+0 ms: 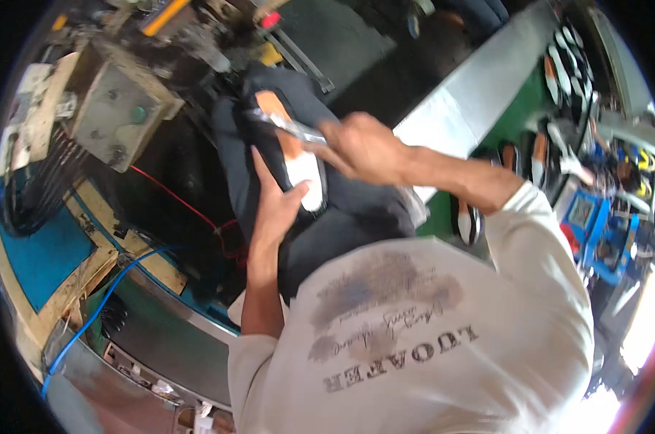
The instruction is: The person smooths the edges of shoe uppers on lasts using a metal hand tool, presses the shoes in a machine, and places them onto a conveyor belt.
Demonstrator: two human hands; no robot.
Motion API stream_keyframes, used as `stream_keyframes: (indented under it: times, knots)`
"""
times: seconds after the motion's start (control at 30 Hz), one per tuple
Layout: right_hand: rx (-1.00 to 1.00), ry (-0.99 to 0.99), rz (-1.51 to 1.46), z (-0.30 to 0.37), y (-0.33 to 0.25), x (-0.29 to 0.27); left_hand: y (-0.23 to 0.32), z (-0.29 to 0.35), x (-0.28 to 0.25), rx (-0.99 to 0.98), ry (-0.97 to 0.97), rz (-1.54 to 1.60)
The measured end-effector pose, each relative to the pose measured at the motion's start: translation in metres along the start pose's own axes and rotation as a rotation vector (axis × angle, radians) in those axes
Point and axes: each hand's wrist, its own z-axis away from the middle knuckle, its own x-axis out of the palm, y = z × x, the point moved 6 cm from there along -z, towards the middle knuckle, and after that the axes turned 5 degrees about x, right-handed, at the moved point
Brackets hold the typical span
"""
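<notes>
The shoe (297,165) lies sole up on the person's lap (356,210), tilted, its tan part pointing away from the body and its white part toward it, with a dark upper showing round the edges. The left hand (273,210) grips it from the near left side, thumb pressed on the white part and fingers along the flank, so the shoe is pinched between them. The right hand (371,148) is closed round the handle end of a metal tool (288,128), whose far end lies across the tan part; blur makes it hard to tell whether this is a pair of pincers or something else, or whether it touches the sole. The step in hand looks to be handwork on the sole, at the tan part. As a judgement, the next move calls for a firm left grip, so that the shoe does not roll on the thighs, and for a tool path well clear of the left thumb. To the right of the lap runs a shiny metal ledge (450,108), and beyond it a green surface (512,119) bears more shoes (539,159). To the left stand a grey box (114,116) and a blue-topped bench (49,249), with a thin red cord (175,199) and a blue hose (99,307) nearby.
</notes>
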Motion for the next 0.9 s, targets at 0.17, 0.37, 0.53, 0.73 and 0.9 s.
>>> stream_keyframes:
  times: [0.17,0.37,0.53,0.73,0.9]
  knots:
    - [0.174,-0.160,0.077,-0.008,0.047,0.064,0.002,0.009,0.002,-0.066,0.018,0.238]
    - [-0.019,0.062,-0.129,-0.002,-0.011,0.023,0.013,0.018,0.003,-0.090,0.037,0.125]
    - [0.074,0.003,-0.031,-0.006,0.003,0.013,0.000,0.012,0.005,-0.071,0.077,0.352]
    - [-0.018,-0.272,0.131,0.027,-0.007,0.055,0.001,0.018,0.006,-0.147,0.063,0.138]
    - [-0.135,0.073,-0.223,0.043,-0.059,0.009,-0.018,0.023,0.000,0.011,0.046,0.058]
